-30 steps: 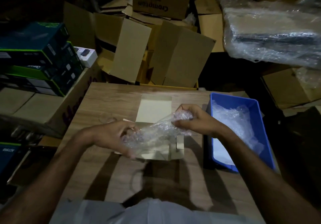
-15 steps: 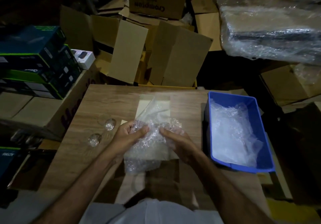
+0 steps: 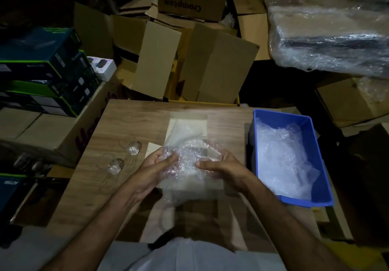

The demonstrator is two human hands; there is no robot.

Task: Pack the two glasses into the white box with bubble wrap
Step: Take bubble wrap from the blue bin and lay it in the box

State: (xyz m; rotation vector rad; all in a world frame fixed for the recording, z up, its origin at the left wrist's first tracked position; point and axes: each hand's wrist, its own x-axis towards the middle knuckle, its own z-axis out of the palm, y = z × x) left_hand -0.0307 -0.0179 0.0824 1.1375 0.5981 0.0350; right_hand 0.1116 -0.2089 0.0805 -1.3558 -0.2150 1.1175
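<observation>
Two clear glasses stand on the wooden table, one (image 3: 133, 147) farther back and one (image 3: 114, 166) nearer, both left of my hands. I hold a crumpled sheet of bubble wrap (image 3: 187, 161) between my left hand (image 3: 156, 168) and my right hand (image 3: 219, 166), above the open white box (image 3: 212, 183). The wrap hides most of the box's inside. The box's lid flap (image 3: 188, 123) lies flat toward the back.
A blue plastic bin (image 3: 320, 163) with more bubble wrap sits at the table's right edge. Cardboard boxes (image 3: 216, 70) are piled behind the table. Stacked dark product boxes (image 3: 42, 70) stand to the left. A plastic-wrapped bundle (image 3: 328, 37) sits at the back right.
My hands have come closer together and bunched the bubble wrap over the box. My left hand shifted right, so both glasses now show.
</observation>
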